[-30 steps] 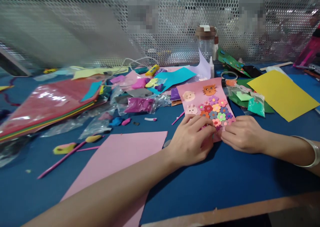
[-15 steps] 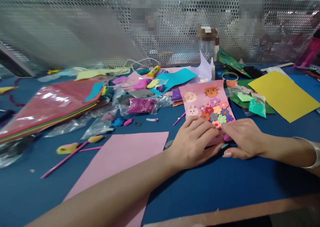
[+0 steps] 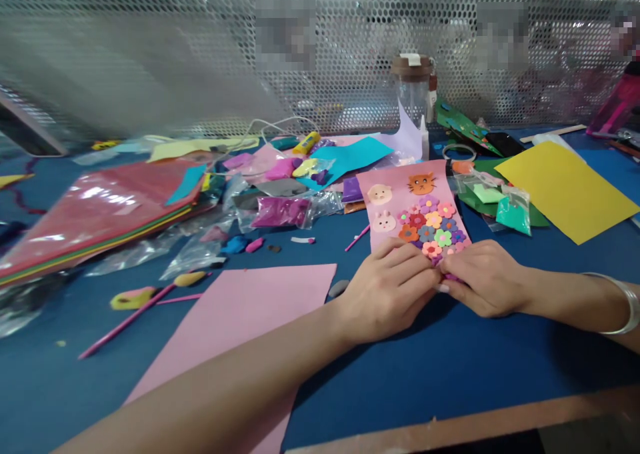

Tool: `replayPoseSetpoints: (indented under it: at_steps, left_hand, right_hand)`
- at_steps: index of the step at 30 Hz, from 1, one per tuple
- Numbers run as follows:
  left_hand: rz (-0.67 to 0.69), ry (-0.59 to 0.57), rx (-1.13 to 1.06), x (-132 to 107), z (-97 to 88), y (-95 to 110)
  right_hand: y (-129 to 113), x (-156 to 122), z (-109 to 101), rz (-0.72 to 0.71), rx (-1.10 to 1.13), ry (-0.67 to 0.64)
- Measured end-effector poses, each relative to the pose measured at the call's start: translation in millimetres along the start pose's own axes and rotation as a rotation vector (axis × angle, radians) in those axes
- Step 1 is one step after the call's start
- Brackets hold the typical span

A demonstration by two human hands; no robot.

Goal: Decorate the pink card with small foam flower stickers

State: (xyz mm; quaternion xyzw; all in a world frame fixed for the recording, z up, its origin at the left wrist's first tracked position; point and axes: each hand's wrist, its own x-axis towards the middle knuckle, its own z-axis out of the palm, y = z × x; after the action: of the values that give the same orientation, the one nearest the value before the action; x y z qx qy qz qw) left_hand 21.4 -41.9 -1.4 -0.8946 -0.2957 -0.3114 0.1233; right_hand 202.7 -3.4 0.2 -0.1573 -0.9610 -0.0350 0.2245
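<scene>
Blue tabletop (image 3: 450,361); left hand (image 3: 387,293), right hand (image 3: 483,279) pinch flowered pink card (image 3: 397,176).

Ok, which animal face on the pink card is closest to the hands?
The pink bunny face, just above the left hand. The orange cat face and the pale round face sit higher up the card.

A clear bottle with a brown lid (image 3: 413,87) stands at the back of the blue table (image 3: 450,361), against a perforated metal screen (image 3: 150,54). Right of the bottle and nearer lie a yellow sheet (image 3: 565,189) and a small green bag (image 3: 514,213). Left of the bottle lie a teal sheet (image 3: 350,155), a yellow glue stick (image 3: 306,142) and, far left, a plastic-wrapped stack of coloured sheets (image 3: 100,211). Well in front of the bottle, leftward, lies a large pink sheet (image 3: 240,314).
</scene>
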Motion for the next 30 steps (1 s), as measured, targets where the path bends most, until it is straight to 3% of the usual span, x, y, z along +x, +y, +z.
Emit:
replayPoseSetpoints:
  at_steps: [5,12,21,30]
  left_hand:
    - [-0.009,-0.004,-0.070,0.9,-2.0,0.7]
    - [0.002,-0.003,-0.035,0.7,-2.9,0.3]
    - [-0.014,0.106,-0.017,-1.5,0.2,-2.2]
    - [0.000,0.100,-0.062,-1.5,0.0,-3.8]
  right_hand:
    - [0.7,-1.6,0.1,-0.032,0.065,0.108]
    - [5.0,0.2,-2.4,0.029,0.115,0.326]
    - [0.3,1.2,-5.7,-0.167,0.032,0.255]
    - [0.4,0.2,-4.2,-0.212,0.001,0.270]
